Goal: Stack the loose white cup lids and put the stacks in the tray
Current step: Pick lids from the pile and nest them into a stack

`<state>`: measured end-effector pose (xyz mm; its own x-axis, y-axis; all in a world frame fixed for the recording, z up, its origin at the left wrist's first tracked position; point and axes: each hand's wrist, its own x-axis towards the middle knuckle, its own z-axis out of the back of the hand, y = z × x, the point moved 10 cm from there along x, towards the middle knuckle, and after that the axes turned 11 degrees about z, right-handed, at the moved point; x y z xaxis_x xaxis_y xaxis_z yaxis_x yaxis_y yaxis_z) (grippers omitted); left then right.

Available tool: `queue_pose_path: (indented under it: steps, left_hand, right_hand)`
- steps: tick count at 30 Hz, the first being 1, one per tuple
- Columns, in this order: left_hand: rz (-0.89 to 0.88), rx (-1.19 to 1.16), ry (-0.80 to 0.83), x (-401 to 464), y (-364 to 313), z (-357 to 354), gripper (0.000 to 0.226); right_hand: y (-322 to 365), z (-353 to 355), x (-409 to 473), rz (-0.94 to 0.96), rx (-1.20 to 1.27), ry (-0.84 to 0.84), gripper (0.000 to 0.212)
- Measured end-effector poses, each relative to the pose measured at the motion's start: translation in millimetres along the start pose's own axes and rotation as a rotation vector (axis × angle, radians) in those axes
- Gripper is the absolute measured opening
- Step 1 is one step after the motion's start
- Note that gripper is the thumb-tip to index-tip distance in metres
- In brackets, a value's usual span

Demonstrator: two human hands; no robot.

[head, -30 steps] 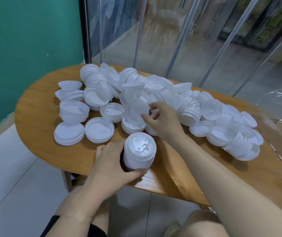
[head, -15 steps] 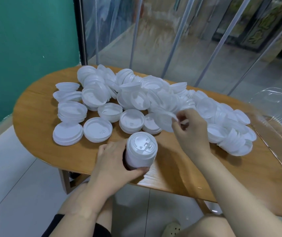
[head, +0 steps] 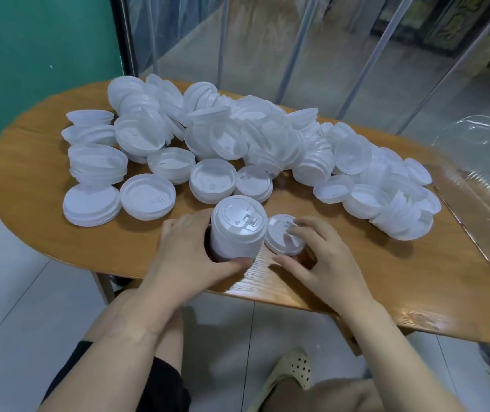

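Right hand (head: 321,260) has brought one lid (head: 284,233) beside the stack (head: 238,230); left hand's (head: 191,257) grip unchanged.

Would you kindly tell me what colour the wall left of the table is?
The wall is teal green, seen in the head view.

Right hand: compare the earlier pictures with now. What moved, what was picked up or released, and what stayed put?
The right hand left the pile, picked up one lid and brought it back toward the person, beside the tall stack; it now holds that lid just above the table. The left hand kept gripping the stack. The tray stayed put.
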<state>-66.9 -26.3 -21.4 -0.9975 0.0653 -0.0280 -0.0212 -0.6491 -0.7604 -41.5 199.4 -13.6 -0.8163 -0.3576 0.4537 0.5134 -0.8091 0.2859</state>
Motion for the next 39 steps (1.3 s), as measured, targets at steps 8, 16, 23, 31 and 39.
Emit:
queue_pose_path:
  steps: [8,16,23,31,39]
  left_hand:
    - [-0.006,0.031,-0.019,4.5,4.8,-3.4,0.075]
    - [-0.033,0.036,-0.029,6.9,3.1,-4.5,0.078]
    - [0.007,0.031,-0.025,4.6,5.1,-3.9,0.081]
    - [-0.043,0.069,0.007,5.9,0.2,-7.2,0.044]
    - [-0.024,0.031,0.025,5.2,1.5,-7.7,0.055]
  right_hand:
    - [-11.8,-14.0,7.0,-0.284,0.015,0.042,0.087]
    - [-10.5,26.1,19.8,-0.391,0.260,-0.247,0.063]
    - [53.2,43.3,45.7,-0.139,0.325,-0.277,0.057]
    - [81.2,4.4,64.0,-0.030,0.277,-0.135,0.062]
    - [73.9,-5.4,60.5,-0.062,0.263,-0.088,0.063]
